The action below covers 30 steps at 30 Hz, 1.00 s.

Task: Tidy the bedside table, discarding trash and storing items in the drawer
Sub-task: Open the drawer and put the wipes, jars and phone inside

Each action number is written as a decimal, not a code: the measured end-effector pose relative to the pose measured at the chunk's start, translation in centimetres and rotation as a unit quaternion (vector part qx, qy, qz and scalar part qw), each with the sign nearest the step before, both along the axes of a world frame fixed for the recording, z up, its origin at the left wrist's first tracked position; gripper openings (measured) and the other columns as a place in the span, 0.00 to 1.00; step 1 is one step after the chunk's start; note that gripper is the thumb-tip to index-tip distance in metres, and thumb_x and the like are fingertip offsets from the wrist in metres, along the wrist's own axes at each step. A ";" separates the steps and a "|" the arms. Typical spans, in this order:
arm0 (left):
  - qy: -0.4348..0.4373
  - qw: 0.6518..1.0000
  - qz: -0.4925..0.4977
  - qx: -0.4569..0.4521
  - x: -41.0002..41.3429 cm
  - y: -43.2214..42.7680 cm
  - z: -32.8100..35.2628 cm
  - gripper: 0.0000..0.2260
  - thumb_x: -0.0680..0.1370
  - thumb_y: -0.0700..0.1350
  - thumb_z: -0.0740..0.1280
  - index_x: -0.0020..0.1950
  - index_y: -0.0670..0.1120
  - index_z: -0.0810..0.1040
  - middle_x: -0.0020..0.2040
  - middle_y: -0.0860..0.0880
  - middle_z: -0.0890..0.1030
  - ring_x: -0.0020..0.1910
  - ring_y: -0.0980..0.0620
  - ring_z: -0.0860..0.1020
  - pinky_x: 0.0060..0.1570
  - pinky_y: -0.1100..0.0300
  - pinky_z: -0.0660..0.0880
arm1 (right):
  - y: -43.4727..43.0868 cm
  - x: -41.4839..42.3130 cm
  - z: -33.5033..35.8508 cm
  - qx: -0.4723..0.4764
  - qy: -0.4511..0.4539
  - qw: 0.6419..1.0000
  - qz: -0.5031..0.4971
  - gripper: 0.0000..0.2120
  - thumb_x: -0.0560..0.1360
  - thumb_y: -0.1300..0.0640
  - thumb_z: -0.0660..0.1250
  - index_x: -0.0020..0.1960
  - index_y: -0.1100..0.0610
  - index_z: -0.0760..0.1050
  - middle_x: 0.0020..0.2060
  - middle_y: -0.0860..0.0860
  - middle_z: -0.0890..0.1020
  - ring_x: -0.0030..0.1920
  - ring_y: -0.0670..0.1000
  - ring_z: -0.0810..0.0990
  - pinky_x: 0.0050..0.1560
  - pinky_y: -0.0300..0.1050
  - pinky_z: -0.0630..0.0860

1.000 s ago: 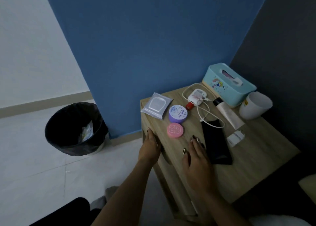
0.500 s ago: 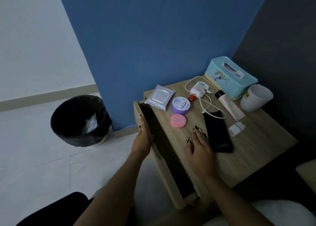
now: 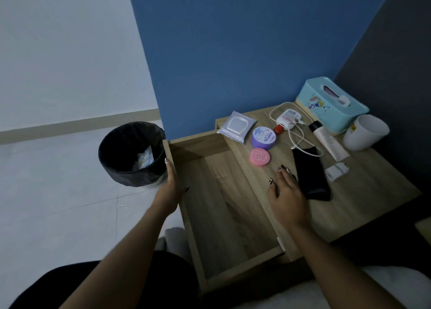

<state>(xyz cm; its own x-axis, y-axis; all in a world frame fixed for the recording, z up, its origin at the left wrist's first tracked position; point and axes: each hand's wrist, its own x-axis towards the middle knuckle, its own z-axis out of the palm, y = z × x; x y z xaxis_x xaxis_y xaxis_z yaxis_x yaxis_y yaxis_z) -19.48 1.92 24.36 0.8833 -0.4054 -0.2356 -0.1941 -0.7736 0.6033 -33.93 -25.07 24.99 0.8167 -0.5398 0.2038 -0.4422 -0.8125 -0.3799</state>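
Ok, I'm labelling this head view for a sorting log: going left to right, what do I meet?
Black trash bin → left hand gripping the drawer → wipes pack → purple jar → black phone → white cup.

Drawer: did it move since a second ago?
Yes. The drawer has slid out from under the bedside table top, toward the trash bin, with the left hand gripping its front panel. A second ago it was shut.
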 end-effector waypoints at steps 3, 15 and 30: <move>-0.001 1.000 0.005 0.011 0.1 0.9 -0.1 0.47 0.79 0.44 0.65 0.72 0.46 0.23 0.58 0.29 0.76 0.48 0.35 0.80 0.49 0.41 0.78 | 0.0 0.0 0.0 0.006 -0.004 1.000 -0.002 0.20 0.77 0.60 0.64 0.68 0.65 0.73 0.70 0.59 0.73 0.72 0.57 0.68 0.71 0.52 0.67; -0.010 0.999 0.025 -0.029 1.3 1.5 -0.7 0.40 0.80 0.55 0.59 0.76 0.50 0.29 0.77 0.38 0.59 0.69 0.37 0.71 0.60 0.45 0.74 | 0.1 -0.2 0.4 0.032 0.001 0.999 -0.004 0.21 0.78 0.57 0.63 0.69 0.64 0.71 0.72 0.57 0.70 0.73 0.57 0.67 0.71 0.52 0.67; -0.094 0.966 0.188 -0.152 9.3 -3.0 -3.4 0.25 0.84 0.50 0.48 0.79 0.49 0.42 0.80 0.48 0.47 0.78 0.47 0.52 0.73 0.49 0.58 | 4.1 20.1 5.2 0.051 -0.036 0.998 0.000 0.30 0.76 0.44 0.65 0.72 0.57 0.65 0.72 0.58 0.67 0.71 0.60 0.65 0.65 0.53 0.70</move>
<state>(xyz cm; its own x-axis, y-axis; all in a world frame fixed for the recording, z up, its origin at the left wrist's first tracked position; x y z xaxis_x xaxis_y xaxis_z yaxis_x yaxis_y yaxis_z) -10.13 -1.13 20.92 0.9970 -0.0733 0.0233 -0.0630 -0.6038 0.7946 -13.83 -20.98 30.20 0.8015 -0.5613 0.2062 -0.4109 -0.7675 -0.4920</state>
